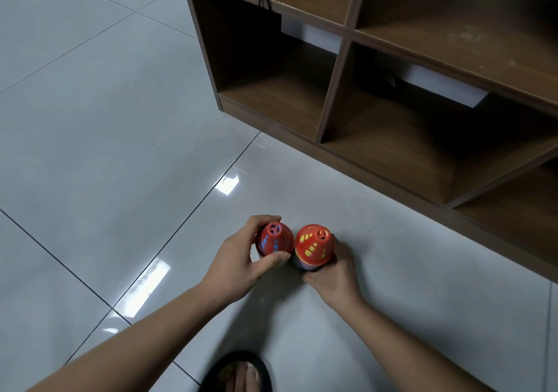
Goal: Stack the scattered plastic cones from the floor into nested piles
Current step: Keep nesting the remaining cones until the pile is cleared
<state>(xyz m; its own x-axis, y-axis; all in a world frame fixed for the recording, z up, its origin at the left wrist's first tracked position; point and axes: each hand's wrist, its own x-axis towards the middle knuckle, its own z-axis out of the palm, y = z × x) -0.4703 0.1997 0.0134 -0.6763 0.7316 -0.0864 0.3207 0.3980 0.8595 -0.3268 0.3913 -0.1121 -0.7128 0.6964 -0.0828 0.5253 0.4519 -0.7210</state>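
L grip [241,258] curled round left cone pile [274,239]; R grip [335,272] clasps right cone pile [314,248] at base. Prob. light, stiff, slick plastic; hold low nr rim.

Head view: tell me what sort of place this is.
Most likely a room in a home. It has a glossy tiled floor, a low wooden shelf unit with open compartments standing on it, and a sandal on the person's foot at the bottom edge.

Glossy tile floor [99,156]; on it brown shelf unit [334,89], sandalled foot [241,376], left cone pile [274,238], right cone pile [313,248].
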